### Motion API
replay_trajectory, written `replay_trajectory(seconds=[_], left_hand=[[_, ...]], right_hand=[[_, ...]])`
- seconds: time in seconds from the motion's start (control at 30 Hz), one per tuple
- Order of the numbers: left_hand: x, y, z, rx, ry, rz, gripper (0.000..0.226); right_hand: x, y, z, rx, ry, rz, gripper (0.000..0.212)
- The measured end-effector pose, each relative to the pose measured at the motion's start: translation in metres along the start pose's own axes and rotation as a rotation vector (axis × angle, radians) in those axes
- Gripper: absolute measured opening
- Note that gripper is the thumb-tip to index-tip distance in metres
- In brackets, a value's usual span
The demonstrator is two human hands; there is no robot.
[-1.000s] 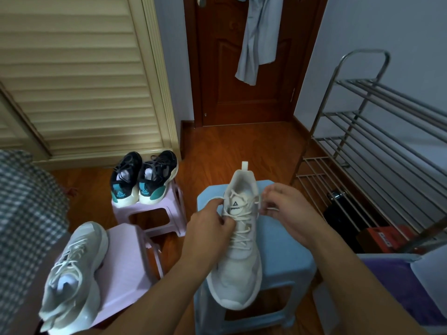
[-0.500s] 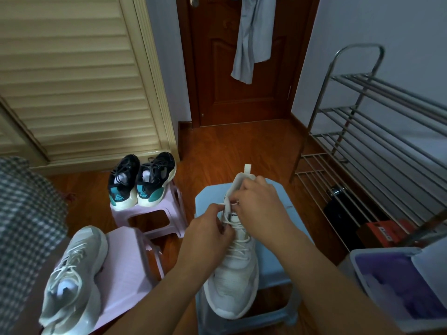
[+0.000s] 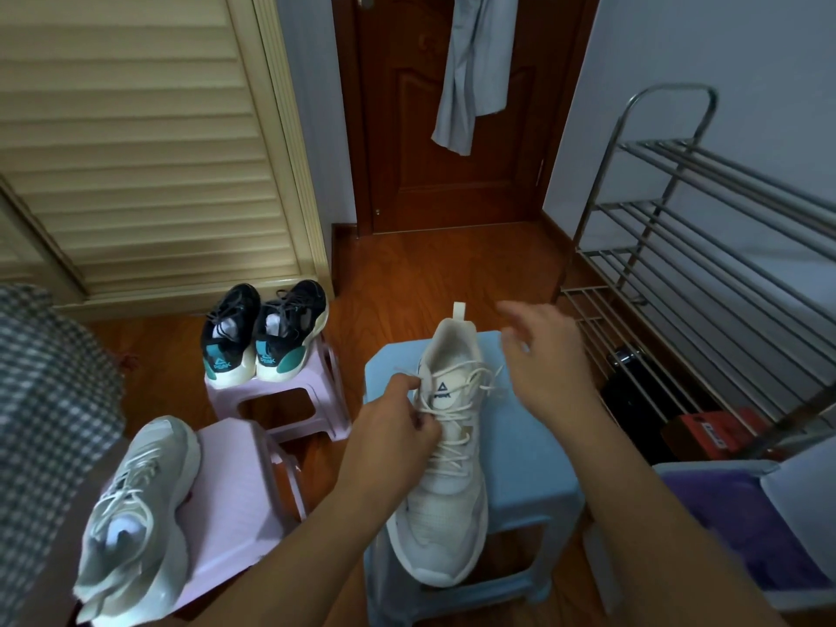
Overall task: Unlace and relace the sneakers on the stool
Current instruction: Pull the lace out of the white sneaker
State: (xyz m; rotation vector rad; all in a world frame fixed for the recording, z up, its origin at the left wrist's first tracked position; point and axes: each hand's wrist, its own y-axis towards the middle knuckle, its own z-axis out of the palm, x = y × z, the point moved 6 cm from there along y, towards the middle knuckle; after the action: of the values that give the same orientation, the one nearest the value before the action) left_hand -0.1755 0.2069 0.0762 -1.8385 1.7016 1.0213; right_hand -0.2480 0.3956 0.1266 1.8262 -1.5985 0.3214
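Now white sneaker (image 3: 445,463) on blue stool (image 3: 524,450). Left hand (image 3: 393,441) pinching lace (image 3: 452,416). Right hand (image 3: 543,359) spread wide, at 2 o'clock of tongue.

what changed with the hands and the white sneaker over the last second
The right hand let go near the tongue and lifted away to the right, fingers spread, blurred. The left hand kept its pinch on the lace. The white sneaker stayed on the blue stool; the other shoes did not move.
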Motion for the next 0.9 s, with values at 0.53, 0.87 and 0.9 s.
replay_trajectory(seconds=[0.53, 0.87, 0.9], left_hand=[[-0.003, -0.004, -0.003, 0.029, -0.059, 0.061, 0.051], [-0.021, 0.020, 0.001, -0.145, 0.356, 0.367, 0.009], [-0.023, 0.023, 0.001, -0.138, 0.399, 0.393, 0.010]], right_hand=[[-0.038, 0.013, -0.021, -0.057, -0.089, 0.241, 0.032], [0.002, -0.030, 0.025, 0.269, 0.152, 0.195, 0.010], [0.003, -0.028, 0.026, 0.268, 0.157, 0.188, 0.011]])
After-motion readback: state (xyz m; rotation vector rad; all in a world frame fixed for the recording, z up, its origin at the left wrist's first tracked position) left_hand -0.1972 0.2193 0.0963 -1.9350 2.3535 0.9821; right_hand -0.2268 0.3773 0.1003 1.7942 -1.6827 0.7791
